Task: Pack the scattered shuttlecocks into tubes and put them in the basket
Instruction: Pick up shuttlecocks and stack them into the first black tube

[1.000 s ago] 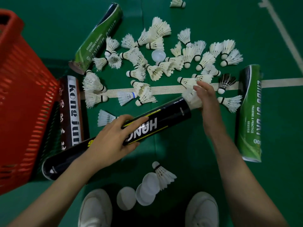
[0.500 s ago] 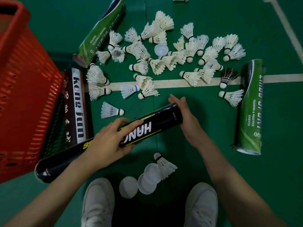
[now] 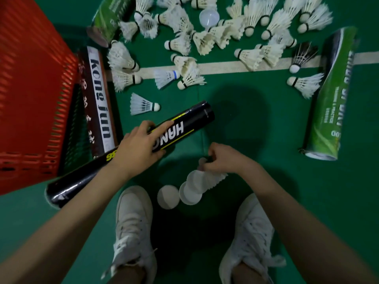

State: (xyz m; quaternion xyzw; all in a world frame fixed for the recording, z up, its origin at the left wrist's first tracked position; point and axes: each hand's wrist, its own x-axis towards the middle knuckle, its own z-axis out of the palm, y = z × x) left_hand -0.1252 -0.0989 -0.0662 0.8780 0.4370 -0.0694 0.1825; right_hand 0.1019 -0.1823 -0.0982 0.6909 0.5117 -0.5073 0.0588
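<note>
The basket stands to my left, its wall just beside the near end of the black tube. That tube's long axis runs from low left, by the basket, up and to the right, and I take the far right end for its mouth. My left hand is wrapped around the tube's middle and grips it. My right hand sits below and to the right of that mouth, clearly the nearer hand to it, with fingers pinched on 1 shuttle. The shuttle's cork points left and its feathers trail down to the right. I judge that the shuttle must travel up and left, then turn to line up with the tube. Counting: 1 basket. There are 4 tubes: the black 1 I hold, 1 lettered tube lying along the basket, and 2 green tubes, 1 on the far right and 1 at top left. The loose pile overlaps and runs off the top edge, so I cannot count it exactly, though 1 dark-feathered shuttle stands out. I see 4 caps: 3 white caps between my shoes and 1 clear cap in the pile.
</note>
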